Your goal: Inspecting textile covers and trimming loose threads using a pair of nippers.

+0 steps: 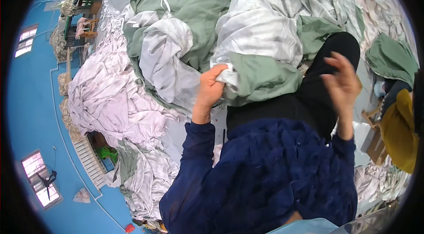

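Note:
My left hand (209, 90) grips a bunched fold of a green and white sheet (260, 75) that lies over my black trouser leg (309, 101). My right hand (342, 84) is raised above that leg with its fingers apart and nothing in it. Both arms wear dark blue sleeves (265, 176). The gripped sheet runs up into a big heap of pale grey and green sheets (212, 17) right in front of me.
A mound of white and pale lilac cloth (110, 97) lies to the left. More crumpled white cloth (145, 181) sits lower left. At the right edge a person in a mustard garment (399, 132) is beside a green cloth (391, 57).

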Action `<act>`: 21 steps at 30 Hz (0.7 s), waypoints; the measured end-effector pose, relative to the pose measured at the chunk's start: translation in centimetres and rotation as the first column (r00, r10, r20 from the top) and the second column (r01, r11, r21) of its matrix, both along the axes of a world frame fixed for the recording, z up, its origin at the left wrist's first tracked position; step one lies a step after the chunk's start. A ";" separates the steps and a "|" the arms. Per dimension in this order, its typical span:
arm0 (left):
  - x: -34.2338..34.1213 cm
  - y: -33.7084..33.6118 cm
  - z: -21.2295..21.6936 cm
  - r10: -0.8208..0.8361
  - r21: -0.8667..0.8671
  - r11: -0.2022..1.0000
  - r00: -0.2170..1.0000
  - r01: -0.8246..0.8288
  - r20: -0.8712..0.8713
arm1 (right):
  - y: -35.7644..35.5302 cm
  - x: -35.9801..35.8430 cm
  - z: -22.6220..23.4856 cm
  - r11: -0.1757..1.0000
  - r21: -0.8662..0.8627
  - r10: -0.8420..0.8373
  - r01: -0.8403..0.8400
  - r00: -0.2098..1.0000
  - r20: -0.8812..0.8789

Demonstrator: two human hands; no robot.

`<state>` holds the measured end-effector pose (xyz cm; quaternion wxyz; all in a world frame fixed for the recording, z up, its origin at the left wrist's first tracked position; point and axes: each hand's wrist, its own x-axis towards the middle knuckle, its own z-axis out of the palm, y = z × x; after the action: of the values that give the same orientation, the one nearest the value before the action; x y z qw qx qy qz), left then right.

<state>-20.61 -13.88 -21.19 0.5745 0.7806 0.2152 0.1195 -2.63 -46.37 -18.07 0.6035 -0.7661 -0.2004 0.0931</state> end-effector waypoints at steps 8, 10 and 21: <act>-1.5 0.7 -1.3 0.084 0.214 0.976 0.975 -0.038 -0.208 | 12.8 -0.5 -7.7 0.941 0.007 0.338 -0.338 0.941 0.006; -3.1 1.7 -1.4 0.134 0.337 0.941 0.938 -0.020 -0.320 | 13.5 -1.0 -7.1 0.939 -0.014 0.344 -0.344 0.938 0.025; 1.6 -1.5 -2.3 0.064 -0.127 0.989 0.995 -0.074 -0.079 | 16.1 -1.2 -7.6 0.940 0.025 0.338 -0.339 0.940 0.047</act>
<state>-19.03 -15.37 -23.50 0.6110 0.7377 0.2707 0.0961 -3.79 -30.26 -25.63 0.5866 -0.7121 -0.3432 0.1759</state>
